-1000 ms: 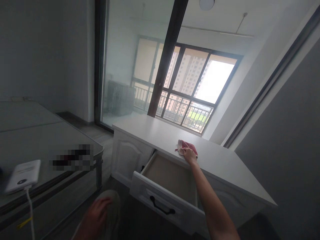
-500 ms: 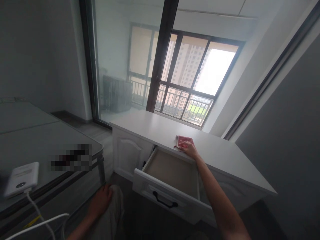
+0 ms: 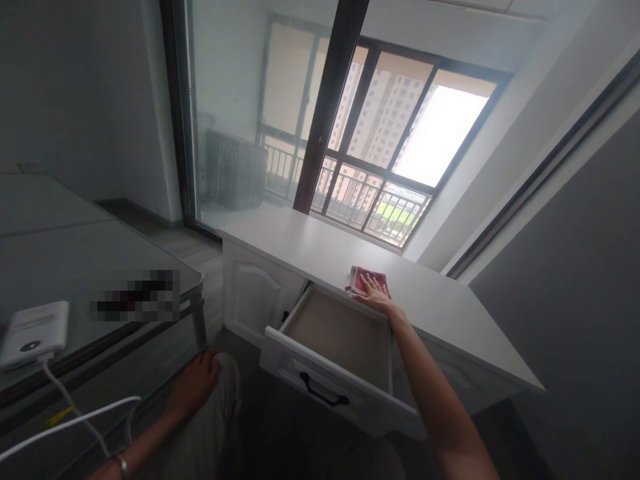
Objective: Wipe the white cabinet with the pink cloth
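Observation:
My right hand point(image 3: 376, 293) lies flat on a folded red cloth point(image 3: 369, 275), its fingers spread. The cloth rests on the white cabinet top point(image 3: 320, 245), close to the front edge. Just below, the cabinet's drawer point(image 3: 337, 331) is pulled out, with nothing seen in it, and its front bears a black handle point(image 3: 324, 392). On my knee, in light trousers point(image 3: 227, 393), rests my left hand point(image 3: 196, 381), fingers laid over the knee and holding nothing. A bracelet shows on that wrist.
To the left stands a glass-topped table point(image 3: 150, 257) with a white power bank point(image 3: 37, 333), its white cable point(image 3: 65, 393) hanging down. A blurred-out item lies by the table's edge. Behind the cabinet is a glass sliding door point(image 3: 230, 100) with windows beyond.
My right hand's fingers, bent over the cloth before, are now spread flat on it. The cloth stays near the same spot. The view has shifted slightly; my left hand stays on the knee.

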`<state>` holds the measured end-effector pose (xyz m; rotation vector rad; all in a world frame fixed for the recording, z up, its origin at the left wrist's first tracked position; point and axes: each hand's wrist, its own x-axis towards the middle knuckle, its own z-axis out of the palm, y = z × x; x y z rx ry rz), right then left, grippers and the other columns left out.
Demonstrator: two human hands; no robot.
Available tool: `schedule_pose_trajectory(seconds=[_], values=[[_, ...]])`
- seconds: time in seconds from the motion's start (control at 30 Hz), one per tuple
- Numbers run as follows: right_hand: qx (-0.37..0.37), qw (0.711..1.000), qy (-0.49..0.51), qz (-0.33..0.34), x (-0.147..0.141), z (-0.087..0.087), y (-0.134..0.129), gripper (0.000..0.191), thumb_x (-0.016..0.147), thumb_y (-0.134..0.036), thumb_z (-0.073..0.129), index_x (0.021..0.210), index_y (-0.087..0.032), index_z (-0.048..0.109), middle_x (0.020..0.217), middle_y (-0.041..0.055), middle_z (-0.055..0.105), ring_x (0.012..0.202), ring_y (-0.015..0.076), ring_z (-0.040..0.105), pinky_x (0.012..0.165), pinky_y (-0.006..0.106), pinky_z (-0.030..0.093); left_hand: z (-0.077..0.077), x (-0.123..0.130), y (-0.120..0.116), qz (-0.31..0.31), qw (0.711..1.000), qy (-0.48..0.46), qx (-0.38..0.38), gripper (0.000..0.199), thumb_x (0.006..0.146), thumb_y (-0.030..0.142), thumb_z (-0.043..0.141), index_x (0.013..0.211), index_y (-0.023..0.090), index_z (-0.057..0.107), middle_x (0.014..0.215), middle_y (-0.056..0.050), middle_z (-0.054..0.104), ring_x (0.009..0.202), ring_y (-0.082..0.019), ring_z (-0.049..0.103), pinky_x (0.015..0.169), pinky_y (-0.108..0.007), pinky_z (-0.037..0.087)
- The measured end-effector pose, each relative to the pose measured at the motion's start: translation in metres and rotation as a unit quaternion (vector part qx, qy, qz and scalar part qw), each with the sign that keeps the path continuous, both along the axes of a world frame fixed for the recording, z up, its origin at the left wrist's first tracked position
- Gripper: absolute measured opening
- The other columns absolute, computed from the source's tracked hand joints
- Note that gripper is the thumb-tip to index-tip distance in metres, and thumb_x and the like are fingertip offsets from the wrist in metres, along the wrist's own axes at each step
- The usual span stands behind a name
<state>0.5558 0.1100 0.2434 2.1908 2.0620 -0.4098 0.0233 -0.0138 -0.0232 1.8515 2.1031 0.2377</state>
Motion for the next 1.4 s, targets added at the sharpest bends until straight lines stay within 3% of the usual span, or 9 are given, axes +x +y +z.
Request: schedule_pose_trajectory(seconds=[0.1, 0.17, 0.33, 0.53, 0.67, 0.9, 1.07, 1.17, 1.4], values=[[-0.005, 1.0, -0.012, 0.021, -0.002, -0.003, -0.012, 0.136, 0.105, -0.076, 0.082, 0.204, -0.028, 0.003, 0.212, 0.0114, -0.013, 0.198, 0.0381, -0.009, 0.161, 0.063, 0.002, -0.007, -0.003, 0.0, -0.001, 1.0, -0.017, -0.024, 0.073, 0.121, 0.033, 0.021, 0.167, 0.005, 0.069, 0.171, -0.024, 0.079, 0.156, -0.035, 0.08, 0.136, -0.045, 0.057], [0.005, 0.999, -0.026, 0.04, -0.001, -0.009, -0.02, 0.139, 0.099, -0.053, 0.094, 0.204, -0.028, 0.007, 0.212, 0.0134, -0.009, 0.199, 0.0395, -0.007, 0.16, 0.066, 0.004, -0.01, -0.003, -0.001, -0.004, 0.999, -0.021, -0.025, 0.071, 0.122, 0.033, 0.022, 0.168, 0.005, 0.068, 0.17, -0.024, 0.079, 0.157, -0.036, 0.078, 0.137, -0.045, 0.056], [0.093, 0.993, -0.013, 0.067, 0.005, -0.035, -0.04, 0.12, 0.092, 0.0, 0.061, 0.203, -0.03, 0.026, 0.211, 0.0137, 0.018, 0.198, 0.0347, 0.018, 0.159, 0.07, 0.017, -0.012, -0.002, -0.001, -0.004, 1.0, -0.018, -0.022, 0.07, 0.124, 0.033, 0.024, 0.171, 0.004, 0.065, 0.173, -0.028, 0.075, 0.157, -0.039, 0.077, 0.134, -0.049, 0.057], [0.223, 0.967, 0.115, 0.031, 0.012, -0.051, -0.06, 0.099, 0.089, 0.005, 0.049, 0.183, -0.02, 0.066, 0.19, 0.0145, 0.064, 0.181, 0.0321, 0.057, 0.151, 0.056, 0.047, -0.016, 0.0, -0.005, 0.013, 1.0, -0.013, -0.021, 0.068, 0.125, 0.034, 0.025, 0.174, 0.005, 0.063, 0.176, -0.028, 0.073, 0.157, -0.04, 0.076, 0.131, -0.05, 0.058], [0.294, 0.937, 0.189, -0.01, 0.003, -0.062, -0.071, 0.086, 0.095, -0.002, 0.051, 0.175, -0.023, 0.073, 0.165, 0.0132, 0.085, 0.153, 0.0339, 0.082, 0.131, 0.049, 0.068, -0.019, 0.005, -0.008, 0.025, 0.999, 0.001, -0.021, 0.069, 0.126, 0.038, 0.029, 0.176, 0.005, 0.061, 0.177, -0.031, 0.07, 0.159, -0.046, 0.074, 0.127, -0.056, 0.061], [0.336, 0.907, 0.08, 0.243, -0.026, -0.095, -0.053, 0.084, 0.091, 0.004, 0.05, 0.168, -0.013, 0.078, 0.183, 0.0191, 0.069, 0.178, 0.0334, 0.061, 0.154, 0.063, 0.046, -0.022, 0.009, -0.008, 0.003, 1.0, 0.027, -0.002, 0.068, 0.125, 0.042, 0.033, 0.176, 0.01, 0.064, 0.175, -0.029, 0.073, 0.158, -0.045, 0.074, 0.126, -0.055, 0.062], [0.278, 0.887, -0.026, 0.367, -0.055, -0.108, -0.019, 0.069, 0.11, 0.002, 0.048, 0.173, -0.011, 0.074, 0.185, 0.0202, 0.067, 0.178, 0.0313, 0.061, 0.151, 0.056, 0.052, -0.025, 0.008, -0.008, 0.001, 0.999, 0.031, 0.007, 0.069, 0.124, 0.042, 0.035, 0.176, 0.007, 0.065, 0.175, -0.028, 0.073, 0.158, -0.045, 0.074, 0.127, -0.057, 0.063], [0.201, 0.909, -0.056, 0.362, -0.084, -0.115, -0.002, 0.07, 0.114, -0.001, 0.048, 0.179, -0.016, 0.069, 0.19, 0.0146, 0.062, 0.177, 0.0295, 0.061, 0.149, 0.049, 0.054, -0.027, 0.006, -0.008, 0.003, 0.999, 0.037, 0.015, 0.068, 0.124, 0.041, 0.037, 0.174, 0.008, 0.068, 0.174, -0.028, 0.074, 0.155, -0.046, 0.076, 0.125, -0.057, 0.064], [0.087, 0.983, 0.037, 0.155, -0.139, -0.116, 0.028, 0.072, 0.112, 0.002, 0.042, 0.175, -0.014, 0.073, 0.187, 0.0174, 0.066, 0.177, 0.0302, 0.062, 0.151, 0.048, 0.046, -0.021, 0.007, -0.004, 0.014, 0.999, 0.033, 0.006, 0.066, 0.124, 0.038, 0.038, 0.173, 0.006, 0.068, 0.173, -0.03, 0.074, 0.152, -0.048, 0.076, 0.123, -0.062, 0.065]])
